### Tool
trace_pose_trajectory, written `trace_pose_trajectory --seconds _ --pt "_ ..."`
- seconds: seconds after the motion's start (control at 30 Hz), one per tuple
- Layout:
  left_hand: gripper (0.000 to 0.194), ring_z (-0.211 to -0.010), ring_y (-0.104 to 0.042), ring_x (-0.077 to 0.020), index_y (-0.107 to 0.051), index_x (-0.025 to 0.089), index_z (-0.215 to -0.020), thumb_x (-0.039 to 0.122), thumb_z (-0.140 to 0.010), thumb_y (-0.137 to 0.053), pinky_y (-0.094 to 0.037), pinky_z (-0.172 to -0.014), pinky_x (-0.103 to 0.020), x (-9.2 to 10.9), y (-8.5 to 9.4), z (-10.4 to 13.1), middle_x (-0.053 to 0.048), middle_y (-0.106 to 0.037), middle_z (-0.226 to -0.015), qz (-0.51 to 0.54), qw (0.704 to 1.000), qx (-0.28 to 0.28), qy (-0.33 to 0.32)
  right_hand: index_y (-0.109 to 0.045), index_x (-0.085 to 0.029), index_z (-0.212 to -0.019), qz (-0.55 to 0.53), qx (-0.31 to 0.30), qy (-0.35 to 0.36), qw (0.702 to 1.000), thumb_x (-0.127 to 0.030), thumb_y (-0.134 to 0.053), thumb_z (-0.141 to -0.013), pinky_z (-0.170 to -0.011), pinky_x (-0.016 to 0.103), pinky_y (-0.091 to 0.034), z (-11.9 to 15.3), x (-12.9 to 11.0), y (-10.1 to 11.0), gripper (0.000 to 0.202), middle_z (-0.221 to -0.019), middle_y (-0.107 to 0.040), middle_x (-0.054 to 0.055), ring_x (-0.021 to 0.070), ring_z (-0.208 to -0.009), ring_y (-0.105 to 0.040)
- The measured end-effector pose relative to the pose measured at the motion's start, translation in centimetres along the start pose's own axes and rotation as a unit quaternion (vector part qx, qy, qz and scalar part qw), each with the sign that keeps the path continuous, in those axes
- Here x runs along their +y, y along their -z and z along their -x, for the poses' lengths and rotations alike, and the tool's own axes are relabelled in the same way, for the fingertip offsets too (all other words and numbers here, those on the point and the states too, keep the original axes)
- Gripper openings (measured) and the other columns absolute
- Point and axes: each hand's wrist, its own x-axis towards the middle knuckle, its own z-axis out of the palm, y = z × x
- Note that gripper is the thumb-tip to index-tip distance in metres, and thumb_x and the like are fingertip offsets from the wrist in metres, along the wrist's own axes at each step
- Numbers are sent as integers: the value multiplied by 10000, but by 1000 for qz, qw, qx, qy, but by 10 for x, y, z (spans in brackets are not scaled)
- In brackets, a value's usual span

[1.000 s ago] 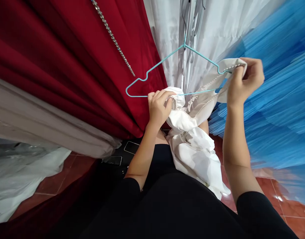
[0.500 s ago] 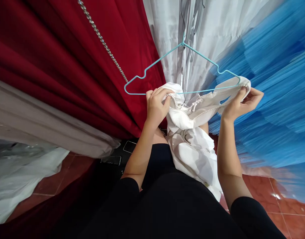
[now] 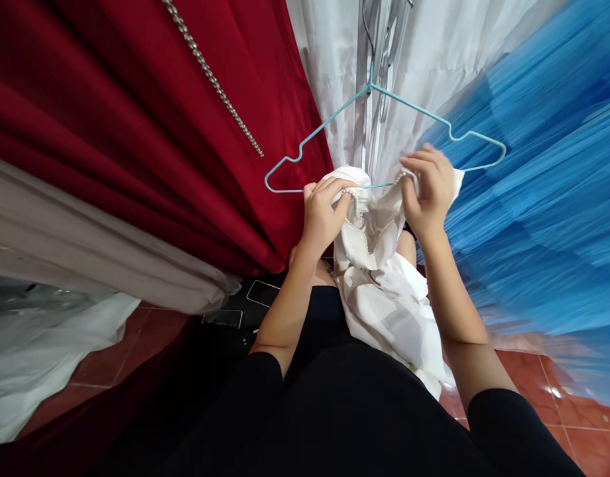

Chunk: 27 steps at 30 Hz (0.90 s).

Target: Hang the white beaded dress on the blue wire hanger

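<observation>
A white garment (image 3: 384, 298) with a pearl-trimmed neckline hangs bunched in front of me. My left hand (image 3: 325, 215) grips its top edge just under the left half of a thin teal wire hanger (image 3: 295, 159). My right hand (image 3: 429, 192) pinches the other side of the neckline close to the hanger's middle bar. The hanger hangs from metal hooks above, and its right shoulder is bare. The garment's lower part drapes down past my black sleeves.
Dark red fabric (image 3: 136, 112) with a rhinestone strap (image 3: 213, 79) hangs at left, with grey cloth (image 3: 86, 245) below it. White dresses (image 3: 434, 46) hang behind the hanger, and blue tulle (image 3: 548, 199) fills the right. The floor is red tile (image 3: 583, 430).
My right hand has come in from the hanger's right end toward the middle, bringing the garment's edge with it. The left hand has stayed in place.
</observation>
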Motion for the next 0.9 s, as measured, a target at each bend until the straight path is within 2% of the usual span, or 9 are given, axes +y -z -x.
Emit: trace_pose_trajectory --seconds 0.1,0.2,0.3,0.37,0.47,0.53,0.7,0.8,0.9 --pt "273 -1179 -733 -267 -792 278 -1163 139 -1039 -592 -441 -1146 -473 -1 9 4 -39 -827 -1234 -7 1000 -25 -12 -747 -293 -1191 -15 -86 -54 995 -350 -472 -1077 -1107 513 -513 5 1 -15 303 -1080 -799 30 215 -950 -720" --pt "290 -1247 -725 -272 -799 285 -1211 168 -1024 -611 -494 -1173 -511 -5 18 11 -58 -789 -1349 -11 999 -22 -37 -751 -291 -1173 -21 -78 -67 994 -347 -494 -1062 -1112 503 -487 14 -1 -17 286 -1037 -797 20 204 -880 -689" --pt "269 -1279 -712 -282 -766 267 -1248 288 -1003 -657 -591 -1088 -481 -17 19 29 -100 -712 -1409 -10 994 106 -23 -756 -299 -1199 -27 -76 -59 995 -347 -517 -1065 -1090 489 -486 14 -1 -12 279 -1050 -800 17 207 -898 -692" --pt "340 -1142 -741 -255 -699 242 -1314 392 -1013 -648 -631 -971 -414 -31 18 45 -110 -705 -1253 8 979 204 22 -759 -299 -1205 -35 -88 -54 994 -346 -526 -1070 -1064 480 -492 11 1 -8 274 -1074 -805 20 208 -906 -696" --pt "329 -887 -716 -192 -619 207 -1277 419 -1031 -570 -600 -805 -329 -60 20 63 -72 -672 -1027 49 944 308 104 -758 -297 -1209 -46 -98 -48 993 -351 -536 -1073 -1050 482 -494 7 5 -7 266 -1084 -809 21 208 -907 -697" --pt "250 -854 -694 -184 -586 207 -1171 391 -1006 -553 -564 -764 -321 -80 29 63 -66 -657 -1004 55 921 359 140 -759 -296 -1207 -47 -98 -47 993 -358 -538 -1075 -1052 483 -496 7 6 -8 265 -1077 -809 19 208 -916 -702" --pt "137 -659 -539 -132 -565 244 -1063 260 -947 -636 -453 -644 -320 -102 69 26 23 -573 -837 27 915 366 166 -762 -300 -1208 -44 -96 -51 993 -353 -545 -1072 -1049 477 -498 9 3 -9 262 -1082 -817 14 211 -932 -717" --pt "196 -642 -453 -85 -573 231 -1021 115 -941 -708 -410 -636 -311 -89 92 -11 42 -603 -918 21 923 366 113 -765 -302 -1192 -48 -79 -45 995 -344 -557 -1071 -1016 459 -495 11 1 -10 244 -1055 -821 7 207 -910 -717" --pt "244 -657 -435 -80 -568 216 -988 43 -946 -734 -425 -662 -308 -69 100 -43 46 -604 -937 17 937 338 85 -766 -303 -1182 -47 -65 -40 996 -341 -560 -1074 -987 445 -495 13 -3 -10 236 -1028 -819 5 205 -890 -716"
